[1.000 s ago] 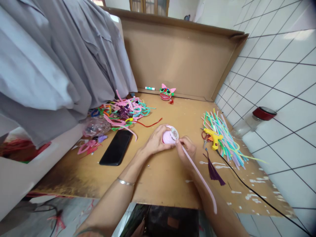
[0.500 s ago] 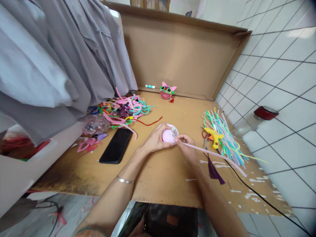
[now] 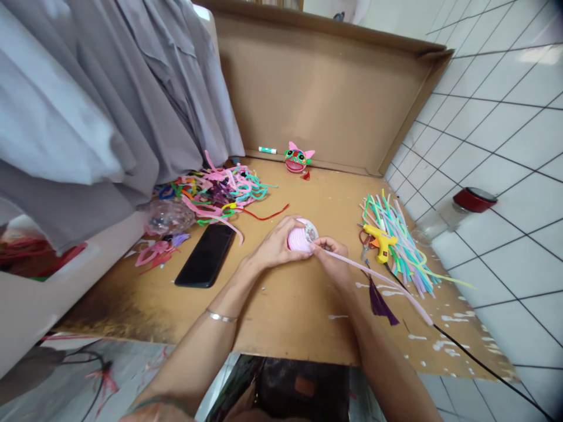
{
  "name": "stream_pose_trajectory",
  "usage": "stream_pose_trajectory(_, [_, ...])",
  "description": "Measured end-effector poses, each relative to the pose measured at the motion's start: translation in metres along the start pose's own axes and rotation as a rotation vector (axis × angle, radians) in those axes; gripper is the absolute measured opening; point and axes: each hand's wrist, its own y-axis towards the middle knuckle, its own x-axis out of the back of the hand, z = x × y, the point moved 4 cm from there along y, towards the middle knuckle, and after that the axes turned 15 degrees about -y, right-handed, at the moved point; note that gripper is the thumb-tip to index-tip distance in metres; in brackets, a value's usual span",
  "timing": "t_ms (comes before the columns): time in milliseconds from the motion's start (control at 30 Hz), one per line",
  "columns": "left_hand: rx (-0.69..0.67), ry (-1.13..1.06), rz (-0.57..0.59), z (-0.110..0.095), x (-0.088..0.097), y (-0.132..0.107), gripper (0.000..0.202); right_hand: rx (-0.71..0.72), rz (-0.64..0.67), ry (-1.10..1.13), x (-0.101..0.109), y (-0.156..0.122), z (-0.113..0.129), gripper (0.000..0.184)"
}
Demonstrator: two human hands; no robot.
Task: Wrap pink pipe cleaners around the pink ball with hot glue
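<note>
My left hand (image 3: 278, 241) is wrapped round a small round piece (image 3: 299, 239) covered in coiled lilac pipe cleaner, with a pale patterned end facing right. At the edge of that end, my right hand (image 3: 331, 257) pinches a lilac pipe cleaner (image 3: 387, 279) against the piece. Its long loose tail runs right and down across the table, over a black cord. Just right of my right hand lie a yellow glue gun (image 3: 382, 242), scissors (image 3: 366, 246) partly covered, and a purple tassel (image 3: 382, 305).
Pastel pipe cleaners (image 3: 407, 252) lie bundled at right beside a red-lidded jar (image 3: 457, 211). A tangled multicoloured heap (image 3: 224, 190) and a black phone (image 3: 206, 256) are at left. A pink-eared animal head (image 3: 298, 159) and a glue stick (image 3: 267, 150) stand by the cardboard wall (image 3: 316, 94).
The lilac pipe cleaner's loose tail has swung slightly left and down, its end now by the black cord. Both hands keep their hold; the view has shifted a little.
</note>
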Motion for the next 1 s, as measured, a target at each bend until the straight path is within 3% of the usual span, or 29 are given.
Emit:
stream_pose_trajectory(433, [0.012, -0.008, -0.024, -0.0018, -0.0015, -0.0007, 0.036, -0.086, 0.047, 0.052, -0.0015, -0.0003, 0.0011, 0.025])
stream_pose_trajectory(767, [0.003, -0.067, -0.075, 0.0022, -0.0025, -0.0009, 0.033, -0.111, 0.097, 0.081, -0.0028, -0.0008, 0.0040, 0.028])
stream_pose_trajectory(1000, [0.051, -0.089, -0.088, 0.0037, 0.0004, -0.0009, 0.035, -0.172, 0.278, 0.267, 0.0037, 0.0027, -0.0003, 0.037])
